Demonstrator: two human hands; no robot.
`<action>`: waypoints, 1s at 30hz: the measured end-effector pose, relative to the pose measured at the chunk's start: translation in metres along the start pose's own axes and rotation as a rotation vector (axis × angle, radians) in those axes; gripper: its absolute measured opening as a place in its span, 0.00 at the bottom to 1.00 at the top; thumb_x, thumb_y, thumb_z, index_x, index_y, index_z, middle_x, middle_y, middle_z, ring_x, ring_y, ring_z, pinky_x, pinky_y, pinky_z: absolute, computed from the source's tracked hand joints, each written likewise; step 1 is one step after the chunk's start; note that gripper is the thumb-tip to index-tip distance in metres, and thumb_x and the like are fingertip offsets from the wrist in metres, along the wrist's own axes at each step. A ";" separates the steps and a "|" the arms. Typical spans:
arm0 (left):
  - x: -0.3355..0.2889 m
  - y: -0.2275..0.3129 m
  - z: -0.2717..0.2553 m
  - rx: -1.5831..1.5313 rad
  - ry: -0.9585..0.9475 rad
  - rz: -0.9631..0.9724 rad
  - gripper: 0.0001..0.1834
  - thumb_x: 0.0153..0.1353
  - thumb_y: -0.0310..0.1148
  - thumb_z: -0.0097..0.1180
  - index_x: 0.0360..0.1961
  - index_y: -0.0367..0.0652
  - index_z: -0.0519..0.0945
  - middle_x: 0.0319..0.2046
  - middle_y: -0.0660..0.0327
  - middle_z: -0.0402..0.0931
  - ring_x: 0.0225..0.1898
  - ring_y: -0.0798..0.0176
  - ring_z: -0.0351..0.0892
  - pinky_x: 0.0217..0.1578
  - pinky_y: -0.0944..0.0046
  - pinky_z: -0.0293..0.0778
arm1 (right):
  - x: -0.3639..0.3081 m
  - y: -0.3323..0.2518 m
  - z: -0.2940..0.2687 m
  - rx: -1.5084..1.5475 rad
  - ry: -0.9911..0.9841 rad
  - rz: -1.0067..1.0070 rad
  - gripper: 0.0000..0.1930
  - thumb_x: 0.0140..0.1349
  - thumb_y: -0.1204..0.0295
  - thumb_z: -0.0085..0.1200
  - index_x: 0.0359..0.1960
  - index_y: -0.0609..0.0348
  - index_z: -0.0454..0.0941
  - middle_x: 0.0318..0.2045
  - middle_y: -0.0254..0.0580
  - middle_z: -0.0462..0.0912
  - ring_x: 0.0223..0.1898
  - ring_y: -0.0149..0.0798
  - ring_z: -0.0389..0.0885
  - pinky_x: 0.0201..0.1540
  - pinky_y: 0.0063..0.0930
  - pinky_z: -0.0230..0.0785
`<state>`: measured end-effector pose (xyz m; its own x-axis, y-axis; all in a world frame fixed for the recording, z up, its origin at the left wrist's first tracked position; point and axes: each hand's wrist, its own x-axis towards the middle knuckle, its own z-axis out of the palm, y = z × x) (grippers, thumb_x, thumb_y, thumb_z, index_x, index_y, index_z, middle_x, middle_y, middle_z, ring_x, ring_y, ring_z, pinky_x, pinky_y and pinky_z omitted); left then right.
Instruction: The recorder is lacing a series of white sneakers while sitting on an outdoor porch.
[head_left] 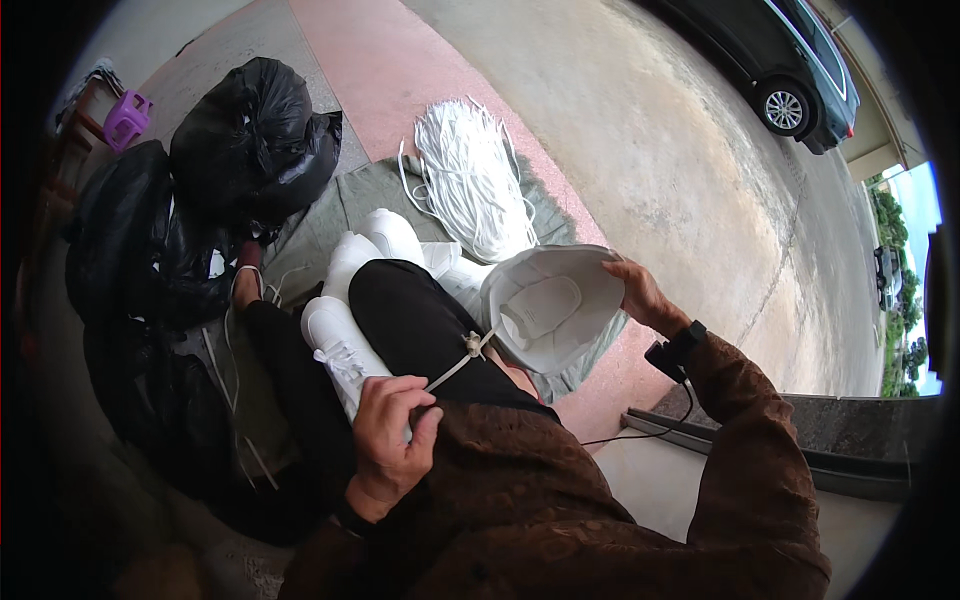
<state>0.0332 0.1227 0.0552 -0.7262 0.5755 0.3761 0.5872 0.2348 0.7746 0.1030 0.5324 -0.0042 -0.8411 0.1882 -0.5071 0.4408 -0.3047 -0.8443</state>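
Note:
My right hand [648, 296] grips the right rim of a pale, bowl-shaped container [600, 318], tilted so its inside shows. A light oval patch lies inside it; I cannot tell what that is. From its left side a pale cord [448, 376] with a knot runs toward my left hand [393, 430], whose thumb and fingers are closed on the cord's end. Just beyond that hand, a laced white sneaker [338, 338] lies against my leg. More white shoes [392, 236] rest past my knee, partly hidden by it.
A heap of white shoelaces [472, 185] lies on a grey-green cloth [352, 200]. Black plastic bags [258, 140] crowd the left side, near a purple stool [127, 120]. A cable [640, 436] hangs from my right wrist. A dark car [770, 60] stands at the far right.

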 end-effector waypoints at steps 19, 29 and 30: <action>-0.025 -0.012 -0.026 -0.947 0.621 -0.685 0.26 0.47 0.18 0.60 0.51 0.27 0.77 0.45 0.52 0.82 0.45 0.57 0.81 0.51 0.61 0.75 | -0.044 -0.041 0.206 -0.898 -0.378 -0.409 0.24 0.58 0.61 0.68 0.44 0.71 0.76 0.38 0.52 0.82 0.41 0.43 0.83 0.45 0.36 0.77; -0.075 -0.011 -0.043 -1.384 0.611 -0.832 0.29 0.65 0.34 0.61 0.62 0.32 0.68 0.54 0.54 0.77 0.54 0.56 0.77 0.58 0.55 0.72 | -0.068 -0.022 0.199 0.186 -0.049 -0.002 0.16 0.67 0.65 0.55 0.47 0.68 0.77 0.36 0.40 0.83 0.38 0.34 0.81 0.50 0.30 0.72; -0.096 -0.015 -0.037 -1.461 0.537 -0.879 0.32 0.65 0.35 0.60 0.66 0.33 0.64 0.57 0.54 0.75 0.58 0.54 0.76 0.62 0.53 0.70 | -0.059 -0.013 0.169 0.307 0.041 0.016 0.14 0.68 0.67 0.51 0.45 0.68 0.77 0.35 0.39 0.82 0.37 0.35 0.81 0.50 0.31 0.73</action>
<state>0.0811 0.0347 0.0268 -0.8208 0.3130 -0.4778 -0.5433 -0.6858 0.4842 0.0940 0.3671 0.0656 -0.8186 0.2167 -0.5320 0.3336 -0.5746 -0.7473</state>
